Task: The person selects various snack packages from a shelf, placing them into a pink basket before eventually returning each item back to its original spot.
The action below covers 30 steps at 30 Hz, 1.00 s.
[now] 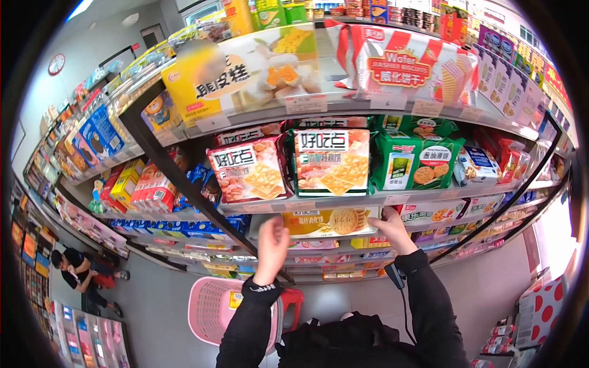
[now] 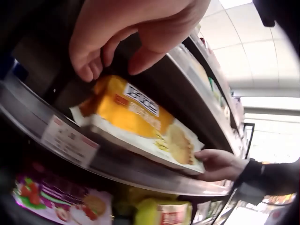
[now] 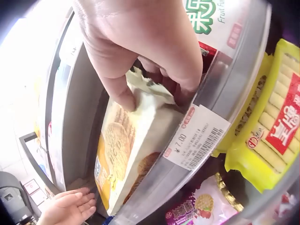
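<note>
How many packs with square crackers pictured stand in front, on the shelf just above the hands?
2. The left pack stands nearer the dark post, the right pack beside the green pack. Similar packs show behind; more may be hidden.
</note>
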Motion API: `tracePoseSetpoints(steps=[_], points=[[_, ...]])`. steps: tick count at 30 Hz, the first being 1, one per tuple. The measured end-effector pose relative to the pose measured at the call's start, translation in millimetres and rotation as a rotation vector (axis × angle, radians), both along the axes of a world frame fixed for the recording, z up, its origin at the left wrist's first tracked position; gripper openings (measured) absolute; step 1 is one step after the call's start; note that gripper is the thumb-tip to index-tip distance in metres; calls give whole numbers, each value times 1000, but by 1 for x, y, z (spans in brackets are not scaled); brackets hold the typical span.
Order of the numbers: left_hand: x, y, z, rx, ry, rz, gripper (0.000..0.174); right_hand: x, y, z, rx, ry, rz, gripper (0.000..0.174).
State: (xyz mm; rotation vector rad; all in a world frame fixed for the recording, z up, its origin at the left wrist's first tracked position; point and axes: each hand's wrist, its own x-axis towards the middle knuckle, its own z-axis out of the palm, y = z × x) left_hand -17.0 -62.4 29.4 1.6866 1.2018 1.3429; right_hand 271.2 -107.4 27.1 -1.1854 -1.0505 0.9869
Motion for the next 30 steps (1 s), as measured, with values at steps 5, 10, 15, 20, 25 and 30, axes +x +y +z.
tracePoseSetpoints(steps=[5,10,15,20,25,30], points=[[-5,37,-13,37,352,-80,36,-1,-2,1,-157,-50,-58,31],[8,44,-15,-61,105,-142,29,1,1,-7,-26,-200,-65,35],[10,43,-15,-172,9,-282,35,-2,-9,-8,-30,-320,-179,40],[11,37,-13,-177,-139,-225,37,-14,-32,-22,-16,-513,-280,60],[16,31,2,-303,-102,-315,34,-26,-43,-16,150,-635,-325,61],[28,31,-8,-310,-163,-425,37,-24,-52,-6,167,-664,-396,59]])
